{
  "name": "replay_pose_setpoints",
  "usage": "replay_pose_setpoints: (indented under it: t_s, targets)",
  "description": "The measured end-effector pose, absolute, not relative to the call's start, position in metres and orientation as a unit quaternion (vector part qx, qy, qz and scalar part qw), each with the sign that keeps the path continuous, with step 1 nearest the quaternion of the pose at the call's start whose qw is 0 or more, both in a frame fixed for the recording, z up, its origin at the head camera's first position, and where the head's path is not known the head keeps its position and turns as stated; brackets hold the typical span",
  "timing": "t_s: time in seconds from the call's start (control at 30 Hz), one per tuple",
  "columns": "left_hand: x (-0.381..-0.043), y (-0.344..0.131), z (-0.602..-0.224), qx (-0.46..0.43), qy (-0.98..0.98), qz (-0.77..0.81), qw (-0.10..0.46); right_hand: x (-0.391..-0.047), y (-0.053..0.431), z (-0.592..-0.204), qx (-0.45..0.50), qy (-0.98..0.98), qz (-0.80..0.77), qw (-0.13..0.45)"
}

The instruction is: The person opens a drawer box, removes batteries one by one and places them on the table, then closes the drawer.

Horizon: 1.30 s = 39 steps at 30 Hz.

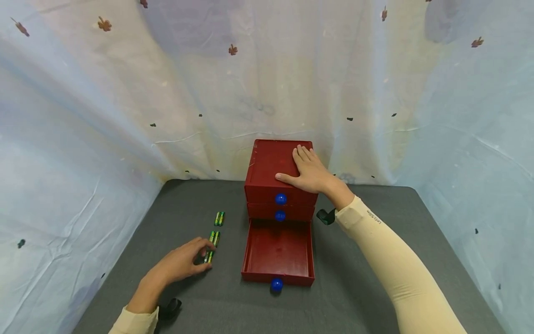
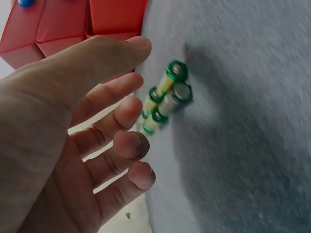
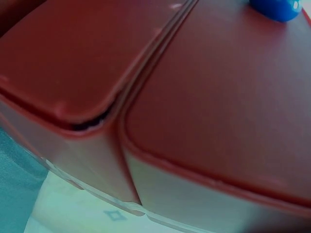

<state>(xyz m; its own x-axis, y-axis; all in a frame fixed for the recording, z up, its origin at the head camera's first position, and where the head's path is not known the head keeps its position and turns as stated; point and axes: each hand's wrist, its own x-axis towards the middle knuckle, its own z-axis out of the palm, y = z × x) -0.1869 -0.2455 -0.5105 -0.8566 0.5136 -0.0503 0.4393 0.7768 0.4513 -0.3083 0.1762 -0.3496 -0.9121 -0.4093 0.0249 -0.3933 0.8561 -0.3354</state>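
A red drawer unit (image 1: 273,162) with blue knobs stands on the table, its bottom drawer (image 1: 278,250) pulled out and bare inside. My right hand (image 1: 308,173) rests flat on the unit's top, fingers spread; the right wrist view shows the closed drawer fronts (image 3: 223,97) but not the hand. Left of the open drawer, green-and-yellow batteries lie in pairs in a line. My left hand (image 1: 185,260) hovers around the nearest pair of batteries (image 1: 209,257), thumb and loosely bent fingers apart. In the left wrist view a gap shows between the fingertips (image 2: 141,174) and the batteries (image 2: 167,94).
Farther back lie a middle pair of batteries (image 1: 214,238) and a far pair (image 1: 219,218). The grey table (image 1: 346,287) ends at a pale patterned curtain (image 1: 283,83) behind and on both sides. Dark wrist cameras are strapped near both hands.
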Motion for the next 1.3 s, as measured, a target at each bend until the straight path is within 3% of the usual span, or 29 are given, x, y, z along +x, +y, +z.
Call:
replay_pose_setpoints:
  t_s: [0.8, 1.3]
  targets:
    - [-0.162, -0.208, -0.472, 0.339, 0.857, 0.376, 0.095, -0.308, 0.175, -0.349, -0.207, 0.963, -0.169, 0.026]
    - [-0.143, -0.187, -0.452, 0.307, 0.816, 0.462, 0.16, -0.308, 0.176, -0.349, -0.209, 0.963, -0.171, 0.027]
